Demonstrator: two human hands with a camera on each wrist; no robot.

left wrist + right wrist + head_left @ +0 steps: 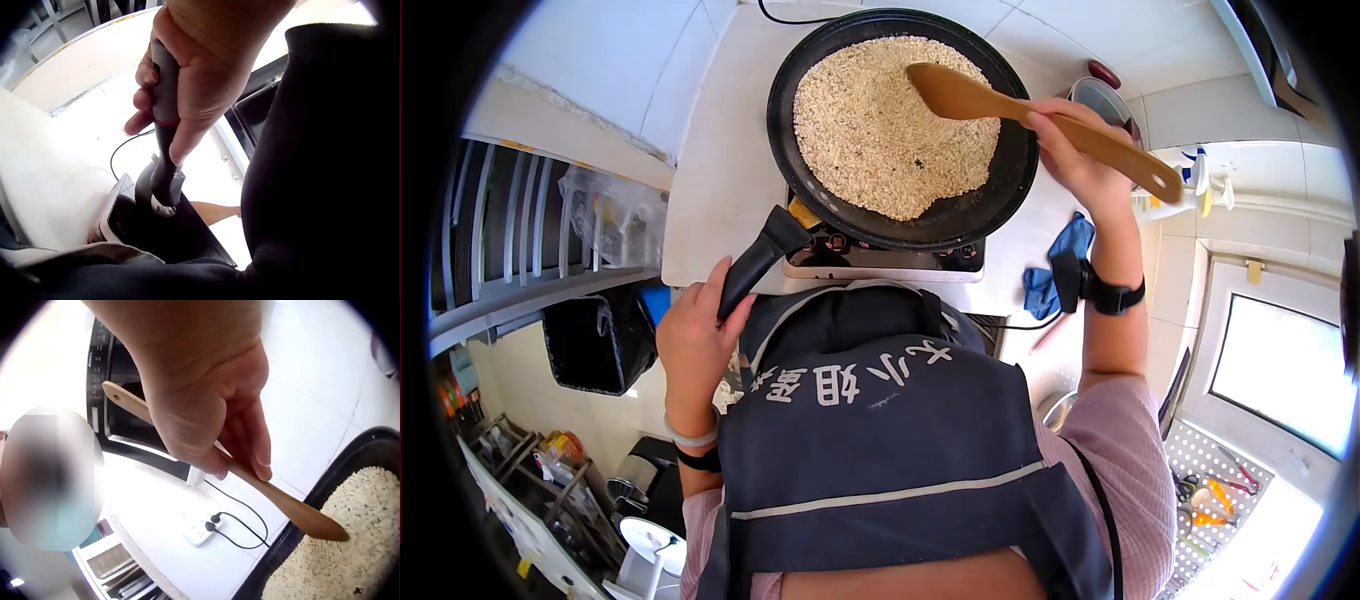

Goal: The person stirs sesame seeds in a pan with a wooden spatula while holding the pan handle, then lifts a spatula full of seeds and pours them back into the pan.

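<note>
A round black frying pan sits on an induction cooker, filled with a broad heap of pale oat-like flakes. My left hand grips the pan's black handle; the left wrist view shows fingers wrapped round its grey grip. Over the pan's right side, my right hand holds a wooden spatula by the middle of its shaft. In the right wrist view the spatula's blade tip dips into the flakes, and its holed handle end sticks out behind the hand.
Right of the cooker lies a blue cloth, with a lidded pot and spray bottles farther back. A black-lined bin stands at the left below a railing. Cables run from a power strip on the wall.
</note>
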